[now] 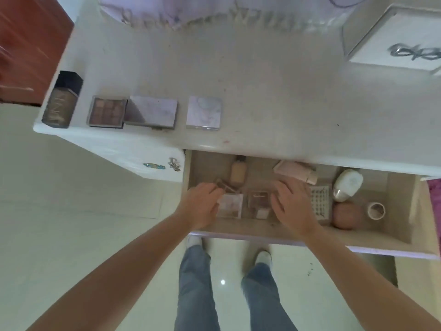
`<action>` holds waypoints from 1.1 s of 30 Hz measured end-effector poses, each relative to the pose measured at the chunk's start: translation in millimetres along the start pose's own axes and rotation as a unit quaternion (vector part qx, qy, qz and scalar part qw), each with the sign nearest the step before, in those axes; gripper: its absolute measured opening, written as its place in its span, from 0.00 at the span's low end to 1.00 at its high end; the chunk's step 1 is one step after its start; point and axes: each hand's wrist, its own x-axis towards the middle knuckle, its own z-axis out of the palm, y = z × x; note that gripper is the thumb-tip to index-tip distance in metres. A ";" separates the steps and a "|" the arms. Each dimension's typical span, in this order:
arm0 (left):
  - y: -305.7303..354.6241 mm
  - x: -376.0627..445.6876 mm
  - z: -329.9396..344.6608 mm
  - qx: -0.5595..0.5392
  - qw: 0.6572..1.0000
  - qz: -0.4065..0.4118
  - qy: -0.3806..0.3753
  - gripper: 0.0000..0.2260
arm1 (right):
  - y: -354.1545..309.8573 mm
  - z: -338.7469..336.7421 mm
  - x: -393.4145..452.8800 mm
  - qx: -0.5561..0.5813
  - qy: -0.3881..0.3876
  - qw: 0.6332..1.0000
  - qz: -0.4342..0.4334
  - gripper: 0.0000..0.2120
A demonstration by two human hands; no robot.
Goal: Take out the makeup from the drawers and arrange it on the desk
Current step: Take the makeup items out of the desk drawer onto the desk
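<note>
Both hands (202, 206) (292, 206) in drawer (262, 231), small palettes (230, 205) btwn grips

A home bedroom or dressing corner, seen from above. A white dressing desk (250, 96) stands on pale glossy floor tiles (71, 223). On the desk's left part lie eyeshadow palettes (107, 112) beside a foundation bottle (62, 100). Below its front edge, an open drawer (381, 237) holds cosmetics. Behind the desk hangs fringed lilac fabric (214, 10); left of it stands red-brown wooden furniture (26, 44).
</note>
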 end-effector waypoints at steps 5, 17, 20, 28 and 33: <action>45.0 34.8 60.8 0.007 0.975 -0.191 -0.112 0.21 | 100.5 13.1 -35.7 -0.081 -0.236 0.966 0.066 0.24; 64.3 60.0 70.9 0.104 0.955 -0.239 -0.139 0.20 | 144.1 42.7 -12.9 -0.104 -0.268 0.957 0.047 0.39; 69.6 52.5 67.7 0.043 0.958 -0.253 -0.124 0.23 | 146.8 41.0 -5.6 -0.126 -0.271 0.952 0.060 0.39; 94.5 44.4 28.4 -0.182 0.935 -0.301 0.052 0.11 | 141.0 -7.0 -8.2 -0.047 -0.328 0.943 -0.036 0.16; 99.7 56.6 -32.7 -0.342 0.863 -0.285 0.238 0.12 | 119.9 -95.3 16.0 0.023 -0.262 0.962 -0.078 0.20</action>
